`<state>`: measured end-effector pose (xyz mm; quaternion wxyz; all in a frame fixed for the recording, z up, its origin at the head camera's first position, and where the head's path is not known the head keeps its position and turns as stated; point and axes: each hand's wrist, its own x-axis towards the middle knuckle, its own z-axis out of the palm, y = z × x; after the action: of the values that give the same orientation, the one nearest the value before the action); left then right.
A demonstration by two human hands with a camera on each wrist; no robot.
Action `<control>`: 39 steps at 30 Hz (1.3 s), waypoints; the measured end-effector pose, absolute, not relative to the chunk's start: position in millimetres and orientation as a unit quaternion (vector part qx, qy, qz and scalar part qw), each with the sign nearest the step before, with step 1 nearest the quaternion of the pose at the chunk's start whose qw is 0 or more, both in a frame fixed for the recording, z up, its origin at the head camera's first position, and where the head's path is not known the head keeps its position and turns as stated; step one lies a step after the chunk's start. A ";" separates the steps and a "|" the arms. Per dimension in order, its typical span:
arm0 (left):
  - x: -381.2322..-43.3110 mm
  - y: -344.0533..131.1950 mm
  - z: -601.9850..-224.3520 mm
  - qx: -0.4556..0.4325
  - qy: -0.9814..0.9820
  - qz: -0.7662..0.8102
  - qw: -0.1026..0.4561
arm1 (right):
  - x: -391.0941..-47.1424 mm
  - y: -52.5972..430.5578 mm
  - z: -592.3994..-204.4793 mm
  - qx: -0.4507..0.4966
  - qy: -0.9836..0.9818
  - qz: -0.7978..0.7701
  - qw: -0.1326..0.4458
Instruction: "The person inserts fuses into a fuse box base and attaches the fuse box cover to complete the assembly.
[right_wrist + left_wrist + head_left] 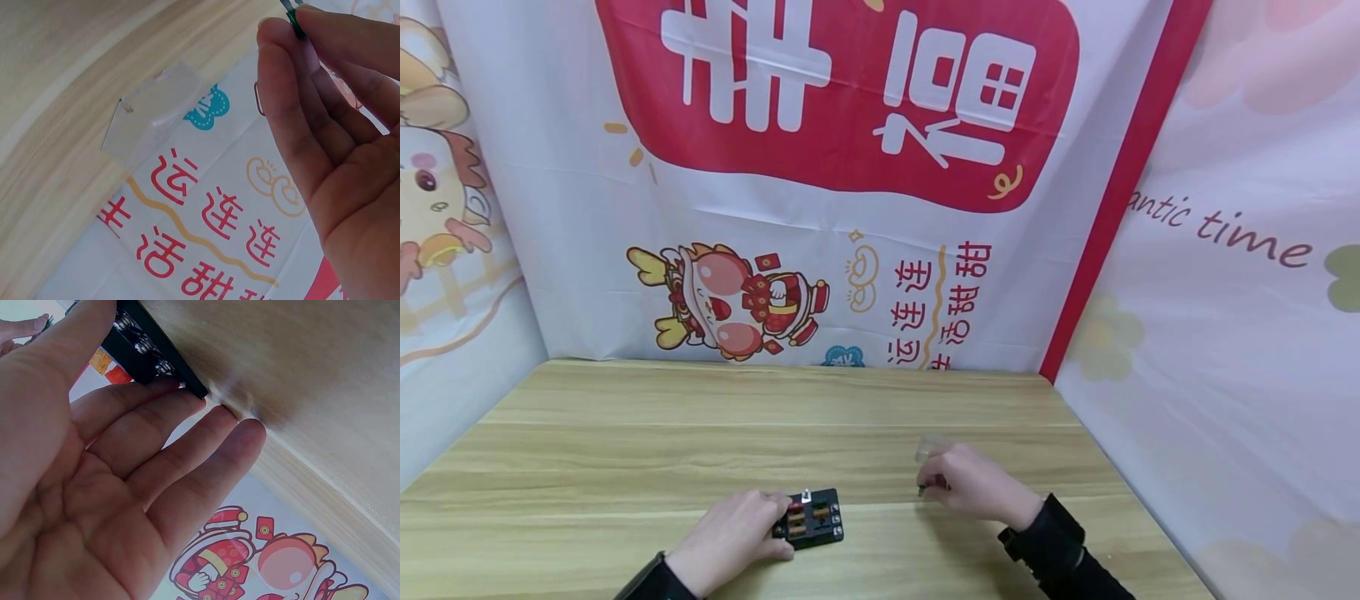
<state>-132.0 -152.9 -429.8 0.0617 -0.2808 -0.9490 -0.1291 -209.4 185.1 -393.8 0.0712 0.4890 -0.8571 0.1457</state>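
Observation:
A black fuse block with several coloured blade fuses and a row of metal screw terminals lies on the table, near the front. My left hand holds its left end, thumb at the near edge and fingers at the far edge. To the right, a green blade fuse is pinched between thumb and index finger of my right hand, its metal prongs pointing away from the palm. Just beyond that hand is a clear plastic cover on the wood.
The wood-grain table meets a printed cloth backdrop at its far edge. More printed cloth hangs along the right side, and another panel along the left.

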 end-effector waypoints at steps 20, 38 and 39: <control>-130.2 -151.2 -428.3 -0.274 -0.952 -0.127 0.053 | -196.3 161.1 -402.6 0.496 -0.851 0.145 0.095; -130.0 -150.0 -427.0 -0.261 -0.957 -0.114 0.054 | -186.7 130.7 -402.1 0.520 -0.829 0.168 0.119; -130.1 -150.0 -427.0 -0.262 -0.957 -0.114 0.053 | -185.9 128.6 -401.7 0.522 -0.827 0.168 0.121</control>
<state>-130.1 -150.0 -427.0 0.0534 -0.2617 -0.9568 -0.1144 -185.9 128.6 -401.7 0.1213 0.5218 -0.8275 0.1680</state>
